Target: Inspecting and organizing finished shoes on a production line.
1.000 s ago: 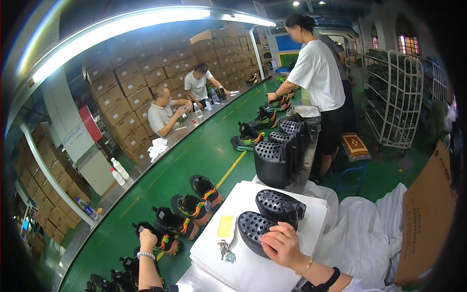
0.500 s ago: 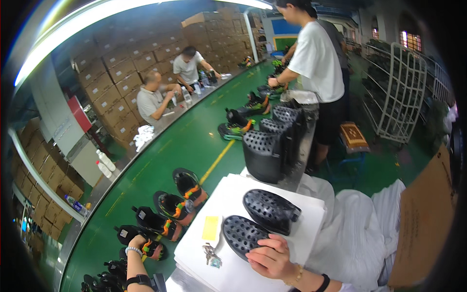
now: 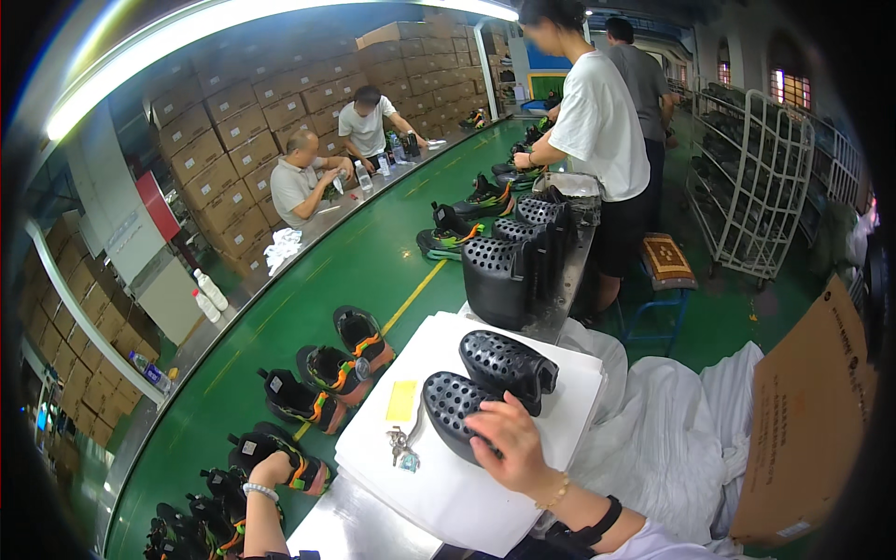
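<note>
- While the left hand (image 3: pixel 273 469) meets a shoe (image 3: pixel 248 450), grip indiscernible, the right hand (image 3: pixel 511 448) spreads unclenched at a black form (image 3: pixel 452 401).
- White sheets (image 3: pixel 439 499); green belt (image 3: pixel 280 350); stacked cartons (image 3: pixel 220 177).

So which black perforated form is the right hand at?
The nearer form on the white sheets; the right hand hides part of it. The other form lies beyond.

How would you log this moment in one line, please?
left hand: on shoe, green belt | right hand: open, at nearer black form | white sheets: under form, keys
</note>
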`<move>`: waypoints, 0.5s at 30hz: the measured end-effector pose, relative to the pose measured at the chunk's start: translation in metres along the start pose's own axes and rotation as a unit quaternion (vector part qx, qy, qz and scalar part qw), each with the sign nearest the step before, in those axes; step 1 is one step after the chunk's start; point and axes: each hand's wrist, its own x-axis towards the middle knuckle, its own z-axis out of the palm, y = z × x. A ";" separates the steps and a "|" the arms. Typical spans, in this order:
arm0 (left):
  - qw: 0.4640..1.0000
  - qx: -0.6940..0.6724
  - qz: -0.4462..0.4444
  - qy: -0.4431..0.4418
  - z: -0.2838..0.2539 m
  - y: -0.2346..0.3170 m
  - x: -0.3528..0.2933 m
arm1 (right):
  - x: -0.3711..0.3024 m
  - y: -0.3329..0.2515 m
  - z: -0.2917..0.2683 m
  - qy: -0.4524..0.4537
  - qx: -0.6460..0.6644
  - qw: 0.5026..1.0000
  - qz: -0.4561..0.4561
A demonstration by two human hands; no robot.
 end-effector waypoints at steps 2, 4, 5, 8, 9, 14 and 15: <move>0.981 -0.187 0.039 -0.041 -0.004 -0.005 -0.012 | 0.007 -0.005 -0.009 0.009 0.018 1.000 -0.009; 0.961 -0.259 0.027 -0.097 -0.007 0.000 -0.012 | 0.017 -0.011 -0.024 0.026 -0.039 0.999 0.021; 0.957 -0.273 0.043 -0.094 -0.007 0.000 -0.010 | 0.025 -0.015 -0.030 0.036 -0.050 0.997 0.049; 0.960 -0.256 0.078 -0.083 0.011 -0.017 0.000 | 0.043 -0.021 -0.041 -0.095 -0.107 0.979 0.144; 0.965 -0.224 0.075 -0.114 -0.007 0.002 0.002 | 0.045 -0.020 -0.044 -0.100 -0.118 0.978 0.141; 0.994 -0.092 -0.040 0.053 0.033 0.004 0.018 | 0.061 -0.025 -0.034 -0.305 -0.295 0.884 0.197; 0.960 -0.071 -0.129 0.237 0.051 0.004 0.019 | 0.065 -0.028 -0.028 -0.307 -0.290 0.881 0.213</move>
